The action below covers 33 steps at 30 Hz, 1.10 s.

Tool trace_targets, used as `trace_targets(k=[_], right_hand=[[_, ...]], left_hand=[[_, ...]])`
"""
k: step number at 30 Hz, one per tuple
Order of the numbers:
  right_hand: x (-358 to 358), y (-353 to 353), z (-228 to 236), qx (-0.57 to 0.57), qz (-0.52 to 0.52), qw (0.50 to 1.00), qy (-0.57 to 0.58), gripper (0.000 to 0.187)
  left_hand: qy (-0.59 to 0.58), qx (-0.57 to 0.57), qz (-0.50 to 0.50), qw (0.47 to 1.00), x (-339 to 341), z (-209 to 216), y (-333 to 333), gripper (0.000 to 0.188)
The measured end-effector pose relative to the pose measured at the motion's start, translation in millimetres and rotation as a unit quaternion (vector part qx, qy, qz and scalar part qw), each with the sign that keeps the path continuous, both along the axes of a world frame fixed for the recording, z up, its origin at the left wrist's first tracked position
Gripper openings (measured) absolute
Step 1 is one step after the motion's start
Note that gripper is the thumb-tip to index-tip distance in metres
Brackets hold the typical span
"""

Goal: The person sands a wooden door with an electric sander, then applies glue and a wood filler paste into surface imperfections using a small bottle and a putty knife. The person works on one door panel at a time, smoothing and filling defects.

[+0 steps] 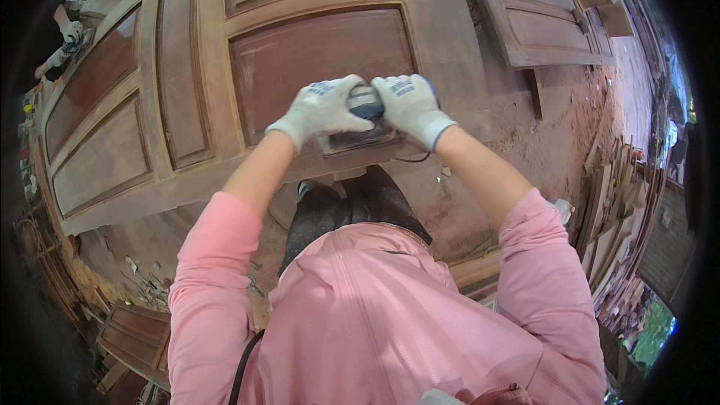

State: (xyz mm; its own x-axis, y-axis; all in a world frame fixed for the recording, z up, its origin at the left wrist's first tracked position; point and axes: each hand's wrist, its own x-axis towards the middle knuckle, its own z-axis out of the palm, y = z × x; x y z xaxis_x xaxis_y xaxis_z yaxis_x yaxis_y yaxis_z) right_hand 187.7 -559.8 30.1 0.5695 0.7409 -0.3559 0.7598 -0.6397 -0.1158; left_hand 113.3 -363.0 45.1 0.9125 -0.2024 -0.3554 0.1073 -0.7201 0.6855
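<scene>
A large wooden panelled door lies flat in front of me, with reddish-brown recessed panels and paler, dusty frame rails. On its near rail rests an electric sander with a dark blue and grey body and a flat base. My left hand, in a white knit glove, wraps round the sander's left side. From the right, my right hand, gloved alike, grips the top and side of the same tool. Both sets of fingers are closed on it, and parts of its body are hidden under the gloves. A dark cord trails from beneath on the right.
At the far left a co-worker's gloved hands work at the door's edge. Another panelled door lies on supports at the far right. Wood strips are stacked to the right; a smaller panelled piece lies at lower left. Dust covers the floor.
</scene>
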Motion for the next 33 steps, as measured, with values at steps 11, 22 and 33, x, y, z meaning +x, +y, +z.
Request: trace_targets(k=[11,22,33], right_hand=[[-79.8,98.0,-8.8,0.091,0.016,0.995,-0.022,0.014],[-15.3,-122.9,7.6,0.017,-0.062,0.995,-0.076,0.031],[-56.8,-47.2,9.5,-0.035,0.0,0.998,0.053,0.04]], left_hand=[[-0.017,0.04,0.029,0.999,-88.1,10.0,93.3,0.076],[-0.16,0.01,-0.068,0.985,-3.3,0.9,-111.6,0.055],[-0.153,0.045,0.023,0.987,-90.1,-3.1,-57.7,0.074]])
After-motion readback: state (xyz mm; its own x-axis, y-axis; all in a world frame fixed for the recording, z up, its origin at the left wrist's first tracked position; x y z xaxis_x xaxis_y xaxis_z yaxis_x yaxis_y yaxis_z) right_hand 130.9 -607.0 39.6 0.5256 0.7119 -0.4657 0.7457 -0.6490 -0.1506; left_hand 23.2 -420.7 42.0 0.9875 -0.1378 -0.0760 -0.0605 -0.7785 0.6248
